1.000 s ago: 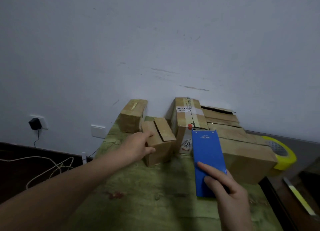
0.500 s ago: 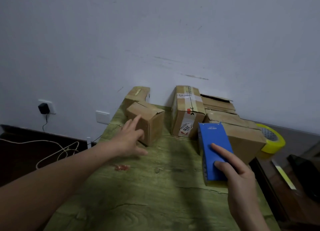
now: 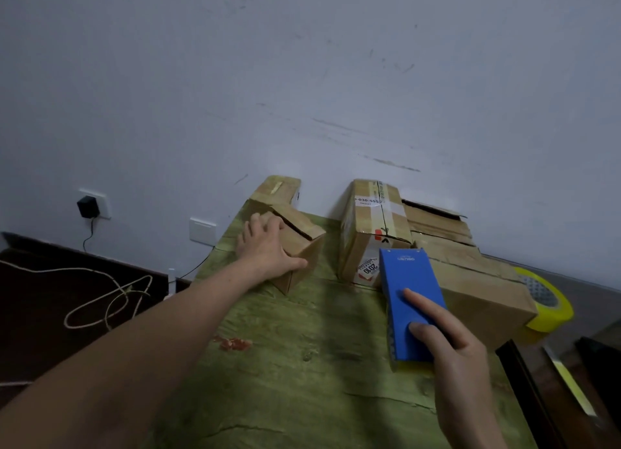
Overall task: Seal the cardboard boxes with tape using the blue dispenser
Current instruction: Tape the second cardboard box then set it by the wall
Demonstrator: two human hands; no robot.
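Small box (image 3: 302,243), bench (image 3: 302,388) 11 o'clock, flap ajar, gripped by left hand (image 3: 265,250); blue dispenser (image 3: 408,294), 2 o'clock, grasped in right hand (image 3: 460,358); best pressing flaps flush before taping along seam.

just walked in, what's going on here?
A person is setting up to tape boxes on a green wooden table. The left hand grips a small cardboard box whose top flaps gape. The right hand holds the blue tape dispenser, index finger along its top, apart from that box. A taller labelled box and a large box stand by the wall; a yellow tape roll shows past the large one.
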